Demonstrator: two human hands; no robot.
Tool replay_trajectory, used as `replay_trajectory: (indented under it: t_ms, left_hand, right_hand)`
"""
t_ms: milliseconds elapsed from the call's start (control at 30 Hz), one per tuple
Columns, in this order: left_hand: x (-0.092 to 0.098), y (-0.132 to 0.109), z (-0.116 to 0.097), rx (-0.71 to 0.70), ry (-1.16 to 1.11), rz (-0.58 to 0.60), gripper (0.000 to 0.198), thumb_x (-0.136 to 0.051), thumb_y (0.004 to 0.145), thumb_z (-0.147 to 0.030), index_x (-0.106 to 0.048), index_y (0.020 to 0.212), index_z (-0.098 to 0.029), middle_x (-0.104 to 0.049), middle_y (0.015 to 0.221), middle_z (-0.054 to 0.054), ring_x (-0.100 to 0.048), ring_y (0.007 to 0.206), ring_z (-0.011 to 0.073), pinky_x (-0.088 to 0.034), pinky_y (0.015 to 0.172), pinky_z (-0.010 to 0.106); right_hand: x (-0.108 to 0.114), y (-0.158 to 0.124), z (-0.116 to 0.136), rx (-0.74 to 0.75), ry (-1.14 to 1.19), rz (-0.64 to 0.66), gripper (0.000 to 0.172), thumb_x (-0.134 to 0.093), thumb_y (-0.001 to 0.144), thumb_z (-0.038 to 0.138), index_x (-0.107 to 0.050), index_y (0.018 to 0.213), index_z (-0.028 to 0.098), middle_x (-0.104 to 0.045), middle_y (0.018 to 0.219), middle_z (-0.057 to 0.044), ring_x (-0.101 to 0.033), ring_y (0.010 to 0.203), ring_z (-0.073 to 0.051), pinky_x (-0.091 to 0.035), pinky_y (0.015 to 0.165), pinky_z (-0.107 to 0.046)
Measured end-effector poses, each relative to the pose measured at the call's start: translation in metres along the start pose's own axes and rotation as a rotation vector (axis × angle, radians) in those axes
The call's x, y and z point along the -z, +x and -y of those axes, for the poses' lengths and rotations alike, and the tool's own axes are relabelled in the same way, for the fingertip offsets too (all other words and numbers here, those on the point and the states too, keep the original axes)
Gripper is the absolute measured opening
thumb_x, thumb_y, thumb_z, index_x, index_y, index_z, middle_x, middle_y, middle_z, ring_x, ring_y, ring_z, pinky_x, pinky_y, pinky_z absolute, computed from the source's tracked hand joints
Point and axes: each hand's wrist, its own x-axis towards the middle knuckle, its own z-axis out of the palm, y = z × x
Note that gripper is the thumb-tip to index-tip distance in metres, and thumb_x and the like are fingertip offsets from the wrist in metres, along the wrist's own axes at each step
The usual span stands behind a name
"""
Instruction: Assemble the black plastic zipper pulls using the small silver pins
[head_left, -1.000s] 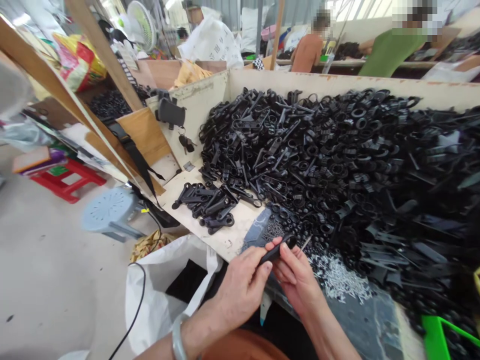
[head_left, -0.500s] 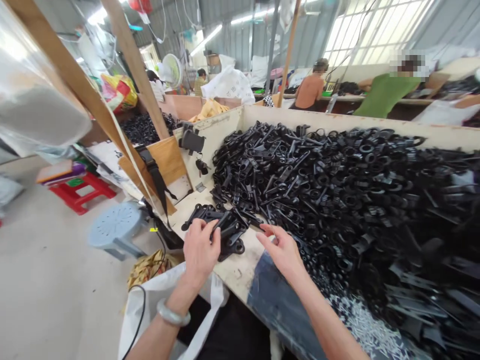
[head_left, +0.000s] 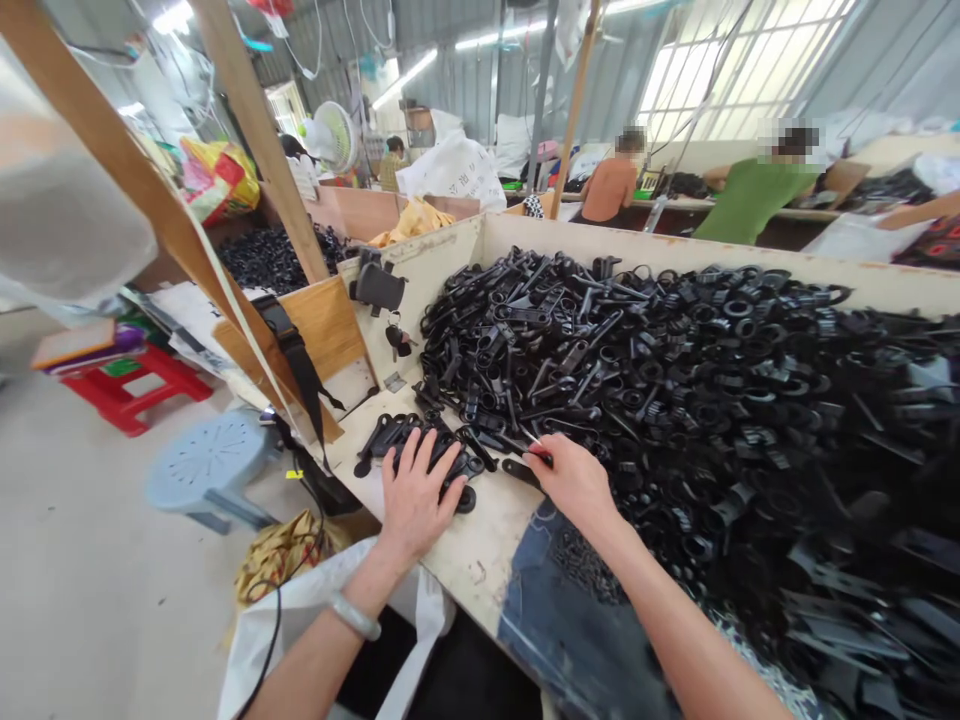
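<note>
Over a small cluster of black parts (head_left: 388, 432) on the worktop (head_left: 474, 545), the left hand (head_left: 420, 500) lies with fingers spread. Well apart from it, the right hand (head_left: 576, 482) pinches a slim rod (head_left: 532, 437) beside a loose dark strip (head_left: 522, 472). The step in hand looks like handling the cluster; picking up a piece would call for curling the left fingers while keeping the rod clear. Beyond rises a large black heap (head_left: 637, 370), cut off at right. The left palm hides several parts; the rod's grip is mostly covered, its kind uncertain.

Black parts (head_left: 540, 310): smooth plastic, dull sheen. Tool shaft (head_left: 532, 438): metal. Worktop (head_left: 480, 540): scuffed, wood-like. Blue stool (head_left: 199, 467): matt plastic.
</note>
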Motion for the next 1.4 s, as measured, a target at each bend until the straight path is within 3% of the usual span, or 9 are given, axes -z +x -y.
replay_trajectory:
  t_ms: [200,333,400,533,633,800,933,1200,1400]
  left_hand:
    - [0.003,0.001,0.001,0.014,-0.042,-0.065,0.050,-0.054,0.098,-0.043,-0.058,0.146,-0.027,-0.046,0.160,0.017,-0.030,0.151,0.0407,-0.006,0.118,0.069]
    - [0.032,-0.003,-0.032,0.110,-0.413,-0.100,0.043,-0.044,0.102,-0.039,-0.067,0.133,-0.020,-0.062,0.141,0.017,-0.051,0.134,0.0344,-0.033,0.114,0.056]
    - [0.049,-0.006,-0.055,0.173,-0.780,0.156,0.042,-0.042,0.103,-0.045,-0.071,0.120,-0.020,-0.073,0.113,0.012,-0.067,0.103,0.0260,-0.051,0.093,0.042]
    - [0.061,-0.020,-0.091,0.176,-1.417,1.208,0.045,-0.055,0.097,-0.056,-0.068,0.123,-0.021,-0.076,0.091,0.008,-0.070,0.071,0.0191,-0.052,0.061,0.028]
    - [0.049,-0.034,-0.104,0.215,-1.687,1.540,0.049,-0.063,0.094,-0.054,-0.063,0.125,-0.017,-0.075,0.086,0.009,-0.071,0.067,0.0178,-0.050,0.058,0.025]
    - [0.033,-0.046,-0.119,0.446,-1.782,1.321,0.040,-0.073,0.089,-0.037,-0.058,0.121,-0.019,-0.070,0.082,0.003,-0.068,0.067,0.0137,-0.044,0.056,0.020]
    - [0.036,-0.046,-0.134,0.582,-1.738,1.137,0.046,-0.068,0.091,-0.031,-0.053,0.133,-0.021,-0.067,0.088,0.002,-0.066,0.072,0.0124,-0.043,0.060,0.021]
    - [0.038,-0.054,-0.150,0.629,-1.692,1.001,0.044,-0.062,0.088,-0.024,-0.051,0.131,-0.018,-0.068,0.105,0.007,-0.062,0.077,0.0122,-0.042,0.063,0.024]
    - [0.041,-0.055,-0.151,0.678,-1.659,1.003,0.041,-0.057,0.086,-0.020,-0.050,0.125,-0.018,-0.063,0.098,0.003,-0.061,0.073,0.0126,-0.048,0.062,0.026]
  right_hand:
    - [0.031,-0.046,-0.031,0.022,0.148,-0.142,0.029,-0.057,0.096,0.044,-0.076,0.099,0.021,-0.075,0.091,-0.005,-0.065,0.068,-0.019,-0.050,0.065,-0.031]
    - [0.047,-0.092,-0.030,0.263,0.327,-0.031,0.021,-0.062,0.098,0.038,-0.077,0.098,0.024,-0.074,0.093,-0.005,-0.068,0.074,-0.017,-0.053,0.065,-0.029]
    - [0.058,-0.112,-0.023,0.401,0.358,0.089,0.016,-0.063,0.099,0.033,-0.077,0.101,0.024,-0.074,0.093,-0.005,-0.070,0.078,-0.017,-0.054,0.068,-0.027]
    - [0.080,-0.143,-0.010,0.544,0.173,0.240,0.023,-0.053,0.104,0.025,-0.076,0.101,0.022,-0.074,0.088,-0.005,-0.068,0.077,-0.016,-0.050,0.066,-0.027]
    - [0.089,-0.158,-0.014,0.499,0.192,0.277,0.019,-0.058,0.102,0.026,-0.077,0.105,0.024,-0.073,0.097,-0.005,-0.067,0.080,-0.015,-0.049,0.067,-0.026]
    - [0.092,-0.159,-0.051,0.206,0.457,0.108,0.020,-0.065,0.098,0.040,-0.078,0.105,0.027,-0.070,0.106,-0.005,-0.067,0.086,-0.016,-0.051,0.067,-0.024]
    - [0.085,-0.132,-0.079,-0.154,0.122,-0.215,0.027,-0.057,0.100,0.039,-0.077,0.106,0.022,-0.071,0.093,-0.005,-0.063,0.072,-0.017,-0.048,0.065,-0.028]
    - [0.065,-0.108,-0.077,-0.320,-0.345,-0.049,0.022,-0.060,0.097,0.037,-0.076,0.105,0.024,-0.074,0.101,-0.005,-0.067,0.072,-0.019,-0.034,0.057,-0.029]
    - [0.076,-0.141,-0.075,-0.345,0.203,-0.254,0.033,-0.060,0.092,0.033,-0.075,0.119,0.022,-0.080,0.099,-0.005,-0.063,0.064,-0.017,-0.047,0.061,-0.030]
